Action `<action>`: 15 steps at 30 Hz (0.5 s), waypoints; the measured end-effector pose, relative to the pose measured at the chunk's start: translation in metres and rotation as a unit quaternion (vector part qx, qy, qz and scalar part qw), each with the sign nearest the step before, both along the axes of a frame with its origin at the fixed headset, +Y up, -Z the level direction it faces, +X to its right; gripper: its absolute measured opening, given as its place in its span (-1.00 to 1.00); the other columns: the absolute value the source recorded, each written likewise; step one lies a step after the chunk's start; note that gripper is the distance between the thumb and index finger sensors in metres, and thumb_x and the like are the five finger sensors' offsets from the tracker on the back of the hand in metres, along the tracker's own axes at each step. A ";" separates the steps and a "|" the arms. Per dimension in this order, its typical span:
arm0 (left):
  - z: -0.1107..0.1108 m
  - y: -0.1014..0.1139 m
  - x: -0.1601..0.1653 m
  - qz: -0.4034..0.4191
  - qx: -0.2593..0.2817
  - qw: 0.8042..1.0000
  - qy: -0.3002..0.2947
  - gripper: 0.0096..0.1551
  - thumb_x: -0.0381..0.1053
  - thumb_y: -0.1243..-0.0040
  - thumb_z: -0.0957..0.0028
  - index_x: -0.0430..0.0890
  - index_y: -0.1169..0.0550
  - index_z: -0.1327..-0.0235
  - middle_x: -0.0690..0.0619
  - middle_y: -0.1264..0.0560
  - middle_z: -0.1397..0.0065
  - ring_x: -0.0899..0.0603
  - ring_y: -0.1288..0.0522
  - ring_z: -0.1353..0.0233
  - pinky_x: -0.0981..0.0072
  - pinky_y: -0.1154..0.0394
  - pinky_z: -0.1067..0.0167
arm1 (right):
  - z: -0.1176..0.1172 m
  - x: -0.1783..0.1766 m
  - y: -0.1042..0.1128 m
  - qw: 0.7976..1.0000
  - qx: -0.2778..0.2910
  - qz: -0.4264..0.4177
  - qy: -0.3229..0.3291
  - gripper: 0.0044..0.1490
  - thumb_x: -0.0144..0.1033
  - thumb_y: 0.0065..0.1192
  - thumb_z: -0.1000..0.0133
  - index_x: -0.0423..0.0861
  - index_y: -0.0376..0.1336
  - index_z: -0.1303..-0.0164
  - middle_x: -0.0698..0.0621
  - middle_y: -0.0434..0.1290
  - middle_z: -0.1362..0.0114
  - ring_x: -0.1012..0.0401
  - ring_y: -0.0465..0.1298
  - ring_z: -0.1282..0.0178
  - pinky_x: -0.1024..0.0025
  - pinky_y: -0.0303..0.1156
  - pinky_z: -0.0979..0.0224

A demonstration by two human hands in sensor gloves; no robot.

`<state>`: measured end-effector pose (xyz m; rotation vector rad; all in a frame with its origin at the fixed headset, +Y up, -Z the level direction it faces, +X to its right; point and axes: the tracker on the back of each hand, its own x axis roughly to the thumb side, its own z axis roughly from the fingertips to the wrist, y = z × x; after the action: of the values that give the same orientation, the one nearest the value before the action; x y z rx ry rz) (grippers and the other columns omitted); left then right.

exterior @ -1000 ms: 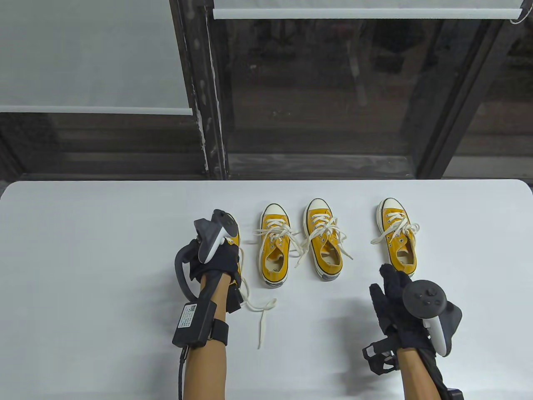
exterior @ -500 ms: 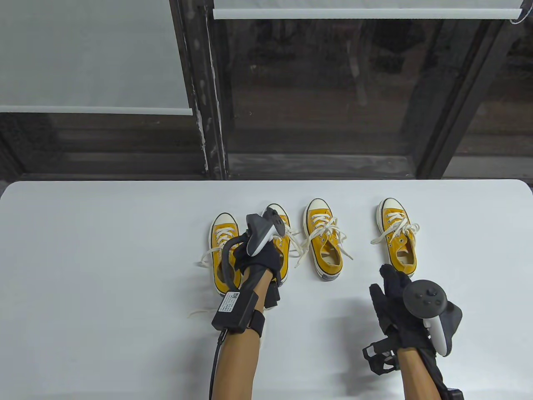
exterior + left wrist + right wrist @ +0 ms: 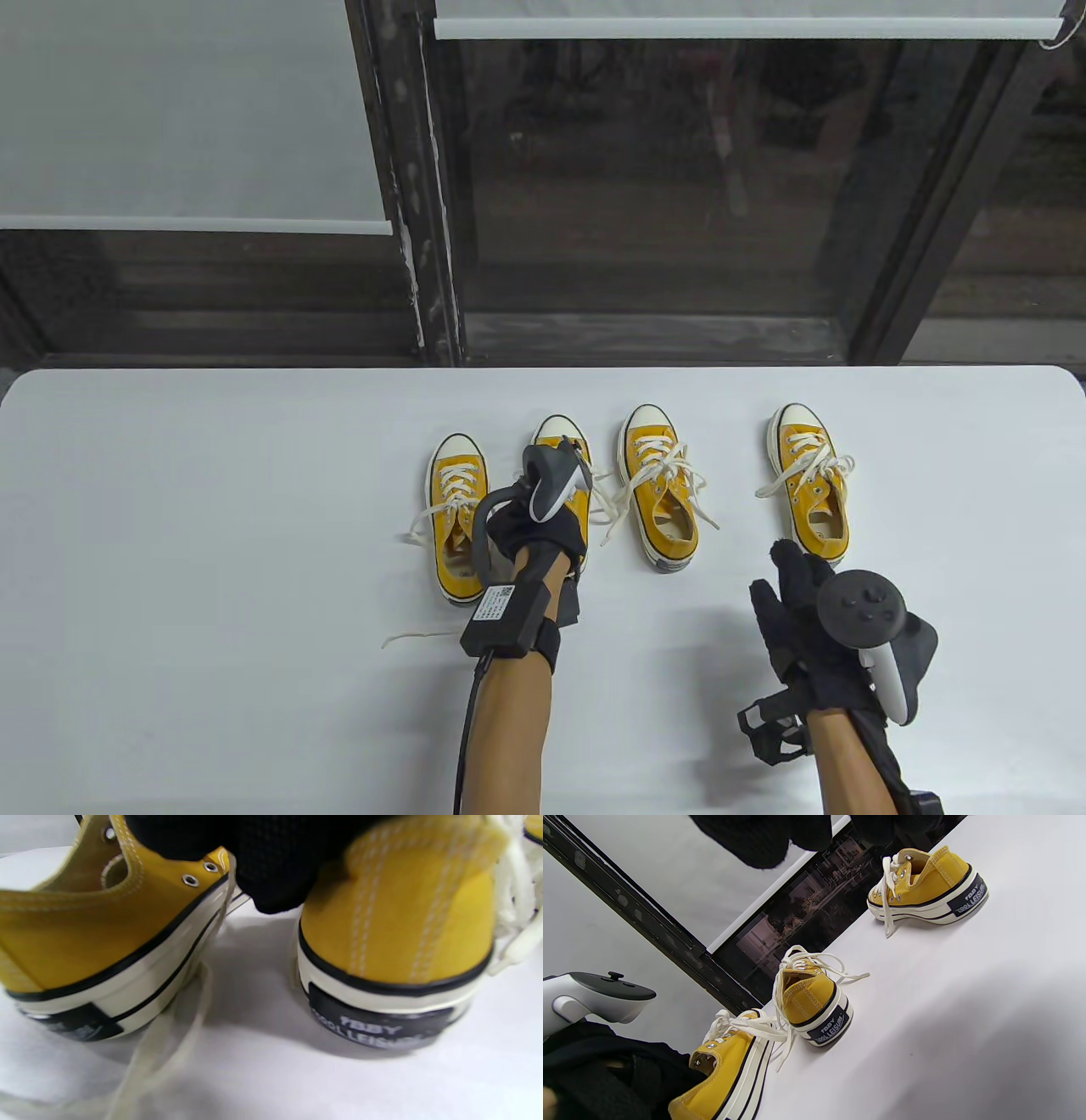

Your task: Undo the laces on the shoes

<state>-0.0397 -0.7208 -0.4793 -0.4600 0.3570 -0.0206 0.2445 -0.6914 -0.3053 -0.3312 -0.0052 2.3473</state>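
The left hand (image 3: pixel 543 531) has moved off the far-left shoe (image 3: pixel 458 518) within the last second and now sits over the second shoe (image 3: pixel 562 458) in the row, covering its heel and opening. The far-left shoe, hidden under that hand a second ago, now shows loose laces: one end trails off its left side and another, the loose lace end (image 3: pixel 416 637), lies on the white surface (image 3: pixel 170 509) in front of it. I judge that shoe done and the second one just begun. The left wrist view shows black gloved fingers (image 3: pixel 271 861) resting down between the two heels and against the collar of the second shoe, but whether they pinch a lace is hidden, so I cannot tell if this hand is closed on anything. The right hand (image 3: pixel 802 620) has barely shifted; it hovers above the surface near the heel of the far-right shoe (image 3: pixel 810 484), fingers spread and holding nothing. The third shoe (image 3: pixel 657 488) and the far-right shoe keep their bows tied, with lace ends splayed onto the surface. The second and third shoes' laces lie close together between them, which could snag a pull. Behind the surface stand a dark window frame (image 3: pixel 416 212) and lowered blinds.
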 end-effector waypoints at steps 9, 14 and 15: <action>0.017 0.040 0.002 0.010 0.088 0.996 -0.026 -0.52 0.08 -0.19 -0.26 -0.17 -0.52 -0.31 0.06 -0.68 0.05 0.31 -0.60 0.38 0.31 -0.63 0.29 | -0.001 -0.002 -0.001 1.000 -0.003 -0.001 0.007 -0.19 -0.08 0.02 -0.39 -0.05 -0.11 -0.80 -0.34 -0.12 -0.73 -0.32 -0.09 -0.69 -0.38 -0.09 -0.57; 0.042 0.071 0.000 0.028 0.138 0.989 -0.035 -0.52 0.07 -0.20 -0.25 -0.19 -0.54 -0.29 0.05 -0.69 0.08 0.31 -0.60 0.40 0.31 -0.63 0.32 | -0.001 -0.004 -0.002 1.000 -0.006 -0.002 0.012 -0.20 -0.08 0.02 -0.39 -0.05 -0.11 -0.80 -0.34 -0.13 -0.74 -0.32 -0.09 -0.70 -0.38 -0.09 -0.57; 0.046 0.075 -0.001 0.035 0.145 0.988 -0.036 -0.52 0.07 -0.20 -0.25 -0.18 -0.54 -0.28 0.05 -0.69 0.08 0.31 -0.60 0.40 0.31 -0.63 0.32 | -0.001 -0.005 -0.002 1.000 -0.004 -0.002 0.013 -0.19 -0.08 0.02 -0.39 -0.05 -0.11 -0.79 -0.34 -0.12 -0.74 -0.32 -0.09 -0.70 -0.38 -0.09 -0.57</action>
<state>-0.0403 -0.6458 -0.4332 -0.1837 0.2665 0.0814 0.2397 -0.6931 -0.3059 -0.3052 0.0178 2.3471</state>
